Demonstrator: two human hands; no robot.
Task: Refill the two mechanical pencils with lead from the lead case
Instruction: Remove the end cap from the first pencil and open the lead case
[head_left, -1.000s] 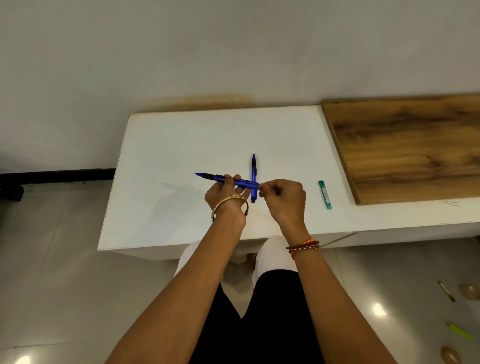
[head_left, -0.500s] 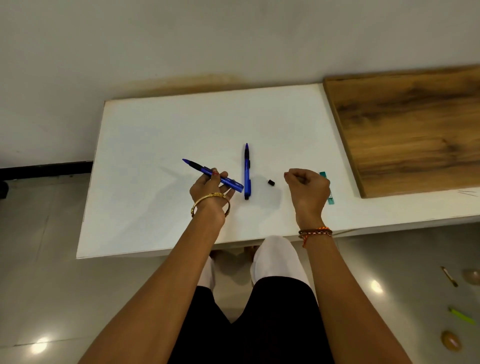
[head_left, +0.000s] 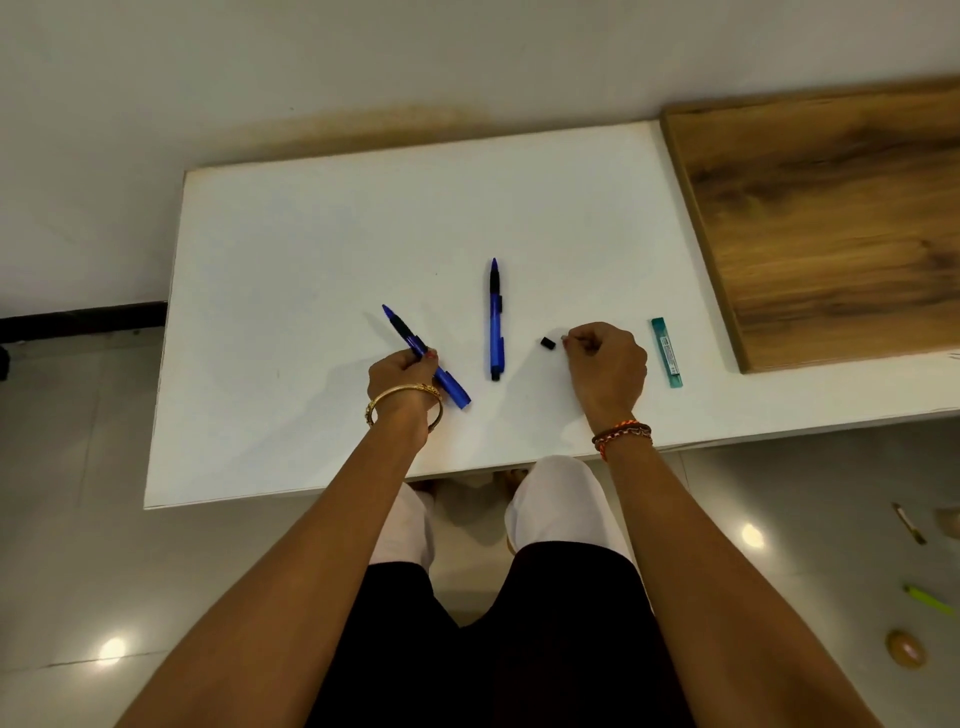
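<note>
Left hand (head_left: 402, 371) grips one blue pencil (head_left: 426, 357); right hand (head_left: 605, 361) (fingers curled) sits beside a black cap (head_left: 547, 342).

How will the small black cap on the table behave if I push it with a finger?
The black cap looks tiny and probably very light, so a nudge may send it skidding across the smooth white table. Its short shape suggests it could roll. It lies just beside the right hand, easily knocked.

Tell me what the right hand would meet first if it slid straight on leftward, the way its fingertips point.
Probably the small black cap, lying just left of the right hand; beyond it is the blue mechanical pencil lying on the white table.
</note>
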